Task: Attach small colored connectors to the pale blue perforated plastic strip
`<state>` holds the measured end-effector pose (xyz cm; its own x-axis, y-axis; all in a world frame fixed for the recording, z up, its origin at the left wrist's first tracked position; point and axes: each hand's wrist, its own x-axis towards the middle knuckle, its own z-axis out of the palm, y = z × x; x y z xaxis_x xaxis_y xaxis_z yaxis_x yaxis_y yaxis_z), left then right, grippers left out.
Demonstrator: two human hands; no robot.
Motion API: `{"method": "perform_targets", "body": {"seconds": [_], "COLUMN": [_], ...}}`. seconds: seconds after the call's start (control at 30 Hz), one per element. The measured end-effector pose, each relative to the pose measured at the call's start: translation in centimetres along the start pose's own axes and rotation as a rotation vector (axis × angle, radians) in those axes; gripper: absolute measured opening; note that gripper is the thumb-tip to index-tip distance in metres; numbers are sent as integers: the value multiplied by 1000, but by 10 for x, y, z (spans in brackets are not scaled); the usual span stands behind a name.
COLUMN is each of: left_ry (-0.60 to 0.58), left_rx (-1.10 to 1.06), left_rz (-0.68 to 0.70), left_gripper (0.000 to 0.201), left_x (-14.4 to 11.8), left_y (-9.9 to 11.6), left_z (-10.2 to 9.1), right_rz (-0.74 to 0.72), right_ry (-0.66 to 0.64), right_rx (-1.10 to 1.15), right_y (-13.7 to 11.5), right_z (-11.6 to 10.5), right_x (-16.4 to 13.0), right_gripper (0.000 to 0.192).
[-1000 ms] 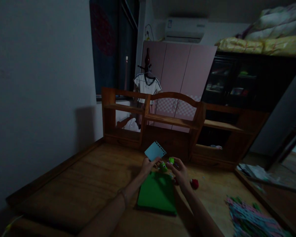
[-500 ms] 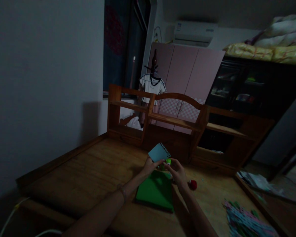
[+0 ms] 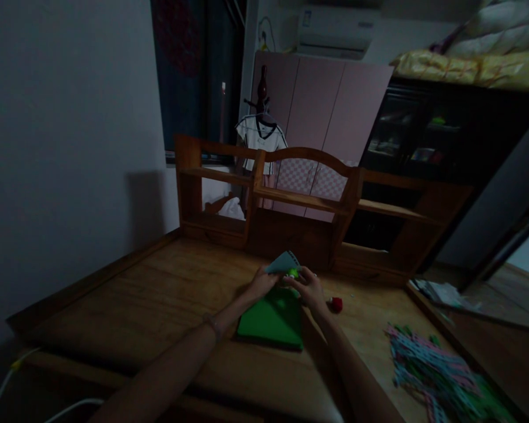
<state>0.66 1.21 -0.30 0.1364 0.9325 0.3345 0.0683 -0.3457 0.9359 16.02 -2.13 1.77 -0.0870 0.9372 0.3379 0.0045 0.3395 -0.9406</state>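
Observation:
A light blue sheet of paper (image 3: 281, 263) with a row of holes along one edge is pinched in my left hand (image 3: 261, 283), tilted above the wooden surface. My right hand (image 3: 310, 288) is closed on a small bright green piece (image 3: 293, 273) with a bit of white on it, close against the paper; its exact kind is too small to make out. Below both hands lies a flat green rectangular pad or box (image 3: 271, 324). To the right of my right hand rests a small red thing (image 3: 336, 304) with a whitish end.
A pile of pink, blue and green strips (image 3: 427, 358) lies at the right on the wooden board (image 3: 167, 305). A wooden shelf headboard (image 3: 302, 197) rises at the far end. A white cable (image 3: 77, 404) runs at the lower left.
The view has shifted, so everything sits a little higher and further left. The paper now appears more edge-on. Both hands keep their holds.

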Motion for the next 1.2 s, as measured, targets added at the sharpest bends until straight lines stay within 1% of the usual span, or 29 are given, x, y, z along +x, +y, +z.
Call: {"method": "perform_targets", "body": {"seconds": [0.1, 0.27, 0.37, 0.43, 0.5, 0.7, 0.87, 0.97, 1.1, 1.2], "left_ry": [4, 6, 1, 11, 14, -52, -65, -70, -11, -14], "left_rx": [88, 159, 199, 188, 166, 108, 142, 149, 105, 86], "left_rz": [-9, -64, -40, 3, 16, 21, -21, -33, 4, 26], "left_gripper": [26, 27, 29, 30, 32, 35, 39, 40, 38, 38], "left_x": [-2, -6, -6, -6, -6, -7, -4, -3, -2, -2], "left_y": [-2, -4, -3, -2, 1, 8, 2, -3, -5, -5], "left_z": [1, 1, 1, 2, 2, 2, 0, -1, 0, 1], "right_rz": [28, -1, -13, -13, -9, 24, 30, 0, -3, 14], "right_ry": [4, -8, 6, 13, 17, 37, 16, 14, 19, 8], "right_rx": [14, -11, -37, -44, -51, -78, -70, -75, -61, -36], "right_y": [1, 2, 2, 1, 1, -3, -5, -4, -1, -1], "right_z": [-2, -6, -7, -7, -7, -7, -5, -3, -2, -3], "right_x": [2, 1, 0, 0, 0, -1, -2, -1, -1, -1], "right_gripper": [47, 47, 46, 44, 42, 43, 43, 42, 43, 41]}}
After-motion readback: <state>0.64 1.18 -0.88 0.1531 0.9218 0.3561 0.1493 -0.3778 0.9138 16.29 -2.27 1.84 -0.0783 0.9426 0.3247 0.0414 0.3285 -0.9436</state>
